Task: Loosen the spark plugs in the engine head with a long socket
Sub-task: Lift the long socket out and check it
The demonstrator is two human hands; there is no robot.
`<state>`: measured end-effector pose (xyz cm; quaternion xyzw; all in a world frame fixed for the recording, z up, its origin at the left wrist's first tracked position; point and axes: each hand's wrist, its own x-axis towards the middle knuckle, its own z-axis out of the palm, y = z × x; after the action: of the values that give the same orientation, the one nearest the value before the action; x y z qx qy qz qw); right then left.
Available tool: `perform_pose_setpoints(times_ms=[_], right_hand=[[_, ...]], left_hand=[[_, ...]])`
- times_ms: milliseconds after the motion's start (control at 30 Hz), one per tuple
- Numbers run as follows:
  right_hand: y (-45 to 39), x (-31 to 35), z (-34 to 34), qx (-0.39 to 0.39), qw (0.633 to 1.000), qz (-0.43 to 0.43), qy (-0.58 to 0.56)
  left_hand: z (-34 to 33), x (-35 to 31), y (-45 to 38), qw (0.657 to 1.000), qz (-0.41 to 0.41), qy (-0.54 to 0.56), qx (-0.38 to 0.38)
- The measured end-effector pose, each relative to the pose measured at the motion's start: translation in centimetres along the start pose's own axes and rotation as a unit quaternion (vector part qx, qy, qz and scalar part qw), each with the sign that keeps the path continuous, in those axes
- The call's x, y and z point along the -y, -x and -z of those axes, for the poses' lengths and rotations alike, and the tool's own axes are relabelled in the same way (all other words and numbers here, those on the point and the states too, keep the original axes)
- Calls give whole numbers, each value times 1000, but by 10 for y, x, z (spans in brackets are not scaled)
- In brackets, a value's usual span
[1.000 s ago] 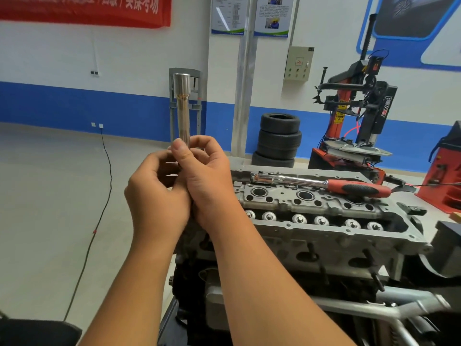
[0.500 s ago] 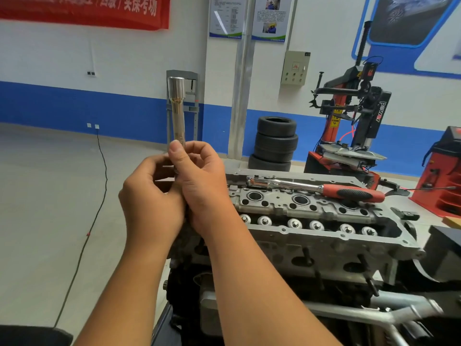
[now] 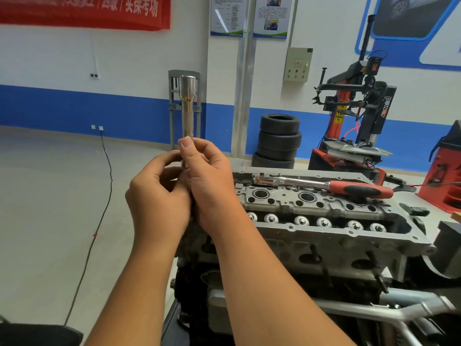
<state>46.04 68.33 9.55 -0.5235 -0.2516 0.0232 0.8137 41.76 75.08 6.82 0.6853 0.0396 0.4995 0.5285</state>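
- The long socket (image 3: pixel 187 108) stands upright in front of the person, its wider end at the top and its lower end hidden inside both hands.
- The left hand (image 3: pixel 157 196) has its fingers curled around the lower part of the socket, holding it from the left.
- The right hand (image 3: pixel 209 183) grips the socket from the right; its thumb lies upright against the shaft and its fingers (image 3: pixel 199 151) curl round behind it.
- Both hands are pressed together, above the left end of the engine head (image 3: pixel 324 221).
- The engine head sits to the right of the hands, with round spark plug wells (image 3: pixel 306 196) in a row along its top and a line of shiny valve caps just in front of them.
- A ratchet wrench (image 3: pixel 321 184) with a red and black handle lies across the far edge of the engine head, handle to the right, well apart from the hands.
- A stack of tyres (image 3: pixel 278 141) stands on the floor by the blue-and-white wall, and a red tyre changer (image 3: pixel 354 126) stands to its right.
- A black cable (image 3: pixel 102 196) trails across the floor on the left.
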Motion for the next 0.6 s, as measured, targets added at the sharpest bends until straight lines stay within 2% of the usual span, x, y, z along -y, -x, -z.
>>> perform_pose_setpoints(times_ms=[167, 367, 500, 600], right_hand=[[1, 0, 2, -10, 999, 13, 35], [1, 1, 0, -16, 1000, 9, 16], [-1, -1, 0, 0, 1000, -7, 9], [-2, -2, 1, 4, 1000, -3, 24]], left_hand=[[-1, 0, 1, 1000, -8, -5, -12], [0, 1, -1, 998, 12, 5, 66], [0, 2, -2, 1000, 6, -5, 21], [2, 5, -3, 1000, 30, -3, -4]])
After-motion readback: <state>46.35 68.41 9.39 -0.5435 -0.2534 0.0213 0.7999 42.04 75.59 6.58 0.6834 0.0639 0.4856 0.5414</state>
